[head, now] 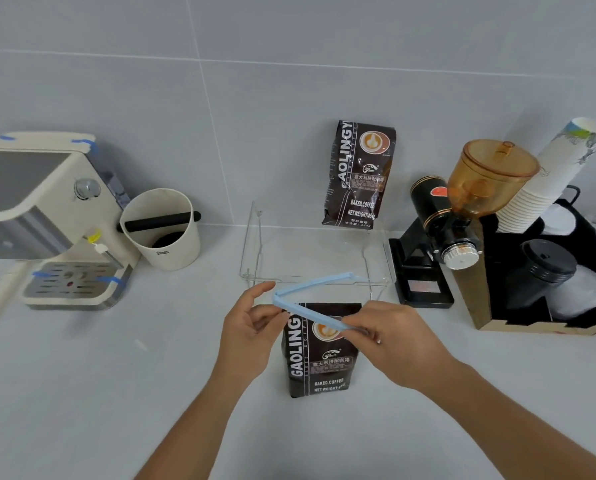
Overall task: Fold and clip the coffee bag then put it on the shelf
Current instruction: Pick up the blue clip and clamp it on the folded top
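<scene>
A dark brown coffee bag (319, 362) stands upright on the white counter in front of me, its top edge straight across. A long light-blue bag clip (310, 299) is spread into a V just above the bag's top. My left hand (251, 327) pinches the clip at its hinge end, left of the bag. My right hand (390, 337) holds the end of the lower arm in front of the bag's upper right. A clear acrylic shelf (255, 244) stands behind, and a second identical coffee bag (358, 174) stands on its right side against the wall.
An espresso machine (47, 216) sits at the left with a white knock box (164, 230) beside it. A black grinder with an amber hopper (462, 209) and a box of paper cups and lids (546, 265) stand at the right.
</scene>
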